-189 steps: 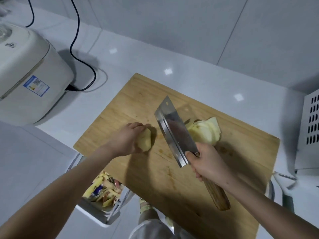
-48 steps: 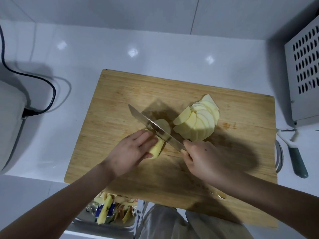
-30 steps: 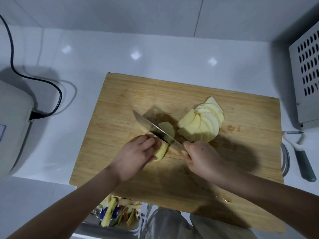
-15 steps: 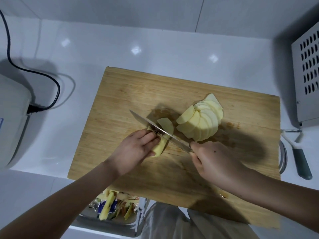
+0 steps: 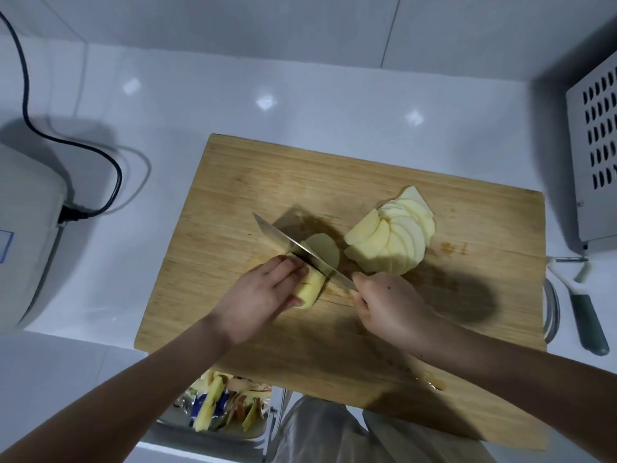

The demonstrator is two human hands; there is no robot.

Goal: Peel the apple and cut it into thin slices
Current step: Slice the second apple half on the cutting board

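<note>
left hand (image 5: 257, 295): fingers curled over peeled apple piece (image 5: 310, 289), mid cutting board (image 5: 233, 195) on desk (image 5: 300, 95). knife (image 5: 283, 240): blade across piece, fresh slice (image 5: 322, 248) against far face. right hand (image 5: 390, 305): gripping knife. fanned slices (image 5: 394, 242): board, right of blade. peeler (image 5: 587, 315): desk, far right.

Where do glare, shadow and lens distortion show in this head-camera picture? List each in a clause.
Head view: glare spots dot the white countertop; head view: a dark shadow lies on the cutting board beside the right hand gripping the knife; head view: the wide lens stretches the left forearm toward the lower corner.
</note>
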